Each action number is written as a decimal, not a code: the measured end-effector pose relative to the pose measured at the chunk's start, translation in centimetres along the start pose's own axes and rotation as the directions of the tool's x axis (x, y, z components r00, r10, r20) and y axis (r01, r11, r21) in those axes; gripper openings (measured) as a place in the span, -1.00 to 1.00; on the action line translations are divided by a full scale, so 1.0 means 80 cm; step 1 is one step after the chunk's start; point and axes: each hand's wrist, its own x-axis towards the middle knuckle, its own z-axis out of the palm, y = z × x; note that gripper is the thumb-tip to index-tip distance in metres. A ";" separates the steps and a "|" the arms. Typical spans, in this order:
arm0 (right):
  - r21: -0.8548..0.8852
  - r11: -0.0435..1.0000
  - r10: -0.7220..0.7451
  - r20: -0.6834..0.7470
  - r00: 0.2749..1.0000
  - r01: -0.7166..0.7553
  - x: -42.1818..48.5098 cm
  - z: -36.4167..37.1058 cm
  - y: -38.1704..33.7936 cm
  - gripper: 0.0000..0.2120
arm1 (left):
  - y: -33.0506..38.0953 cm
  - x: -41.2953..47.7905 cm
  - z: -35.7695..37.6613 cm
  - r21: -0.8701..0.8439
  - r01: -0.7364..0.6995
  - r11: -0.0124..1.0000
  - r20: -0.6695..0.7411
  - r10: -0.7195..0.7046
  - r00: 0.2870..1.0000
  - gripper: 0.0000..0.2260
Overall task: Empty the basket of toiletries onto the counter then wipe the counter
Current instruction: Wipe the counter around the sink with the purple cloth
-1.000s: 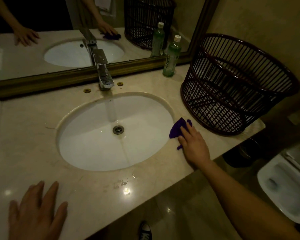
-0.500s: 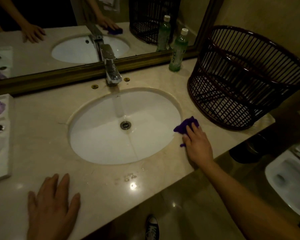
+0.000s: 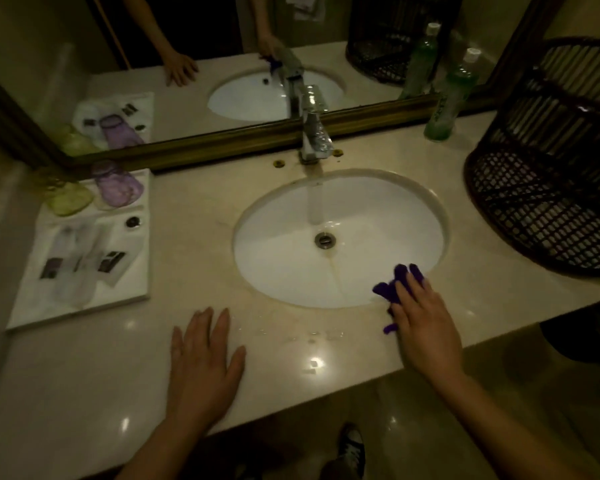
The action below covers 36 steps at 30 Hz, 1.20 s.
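Note:
My right hand (image 3: 426,320) presses a purple cloth (image 3: 392,287) flat on the beige stone counter (image 3: 291,355), at the front right rim of the white sink (image 3: 336,237). Most of the cloth is hidden under the palm. My left hand (image 3: 203,362) lies flat on the counter in front of the sink, fingers spread, holding nothing. The dark wicker basket (image 3: 548,188) lies on its side at the counter's right end. Its inside looks bare.
A white tray (image 3: 80,251) at the left holds small toiletry packets and two upturned tinted cups. A green bottle (image 3: 447,98) stands by the mirror, left of the basket. The chrome tap (image 3: 314,136) rises behind the sink. My shoe (image 3: 352,448) shows on the floor below.
My right hand has slid the cloth along the sink's rim toward the front of the counter. The view has swung left, bringing the tray into sight. My left hand stays flat.

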 end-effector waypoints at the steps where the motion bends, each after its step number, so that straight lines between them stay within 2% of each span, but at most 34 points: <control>1: 0.019 1.000 -0.021 -0.004 1.000 0.021 -0.015 0.006 -0.012 -0.55 | -0.011 -0.003 0.001 0.003 0.012 1.000 0.001 -0.012 1.000 -0.36; 4: 0.037 0.979 -0.201 0.023 0.979 0.200 -0.067 0.019 -0.048 -0.52 | -0.055 -0.020 0.004 0.057 0.114 0.992 -0.027 -0.113 0.993 -0.34; 7: 0.033 0.940 -0.340 0.080 0.937 0.338 -0.061 0.008 -0.046 -0.54 | -0.075 -0.027 0.006 0.101 0.147 0.984 -0.022 -0.146 0.989 -0.32; 9: 0.027 0.945 -0.326 0.089 0.941 0.325 -0.045 0.002 -0.039 -0.58 | -0.076 -0.026 0.008 0.120 0.165 0.979 0.001 -0.166 0.986 -0.32; 12: 0.080 0.983 -0.169 0.011 0.986 0.167 -0.052 0.007 -0.054 -0.58 | -0.075 -0.026 0.010 0.116 0.194 0.974 0.012 -0.197 0.980 -0.31; 13: 0.088 0.984 -0.158 -0.002 0.987 0.157 -0.063 0.013 -0.068 -0.55 | -0.075 -0.026 0.011 0.116 0.197 0.973 0.019 -0.201 0.979 -0.30; 17: 0.055 0.915 -0.403 0.100 0.910 0.399 -0.094 0.028 -0.096 -0.52 | -0.090 -0.028 0.000 0.115 0.146 0.983 0.036 -0.151 0.988 -0.29; 18: 0.047 0.906 -0.422 0.100 0.901 0.420 -0.085 0.027 -0.093 -0.53 | -0.094 -0.028 -0.005 0.115 0.135 0.984 0.031 -0.139 0.990 -0.30; 20: 0.048 0.941 -0.339 0.077 0.938 0.336 -0.064 0.023 -0.089 -0.57 | -0.090 -0.020 -0.012 0.096 0.117 0.988 0.037 -0.121 0.992 -0.32; 23: 0.065 0.992 -0.112 0.051 0.992 0.109 -0.046 0.024 -0.110 -0.56 | -0.062 -0.001 -0.008 0.065 0.078 0.995 0.086 -0.083 0.993 -0.33; 24: 0.067 0.993 -0.095 0.027 0.995 0.093 -0.050 0.027 -0.125 -0.57 | -0.055 0.002 -0.004 0.074 0.074 0.994 0.092 -0.081 0.992 -0.34; 26: 0.069 0.981 -0.185 0.023 0.982 0.183 -0.069 0.037 -0.154 -0.58 | -0.056 0.001 0.001 0.086 0.071 0.994 0.074 -0.077 0.994 -0.34; 29: 0.036 0.884 -0.467 0.083 0.880 0.466 -0.093 0.041 -0.160 -0.53 | -0.077 -0.008 0.006 0.070 0.018 0.997 0.026 -0.020 0.999 -0.37; 30: 0.020 0.860 -0.510 0.084 0.856 0.510 -0.089 0.038 -0.154 -0.54 | -0.082 -0.010 0.005 0.056 0.003 0.998 0.021 -0.005 1.000 -0.37; 32: 0.028 0.885 -0.466 0.067 0.882 0.465 -0.076 0.035 -0.145 -0.57 | -0.084 -0.011 0.004 0.043 -0.006 0.999 0.019 0.005 1.000 -0.39; 34: 0.081 0.955 -0.291 0.049 0.955 0.287 -0.062 0.035 -0.150 -0.56 | -0.083 -0.012 0.003 0.058 -0.006 0.998 0.017 0.005 1.000 -0.40; 36: 0.120 0.981 -0.158 0.043 0.986 0.152 -0.064 0.041 -0.170 -0.55 | -0.082 -0.012 0.004 0.073 0.003 0.997 0.011 -0.004 1.000 -0.40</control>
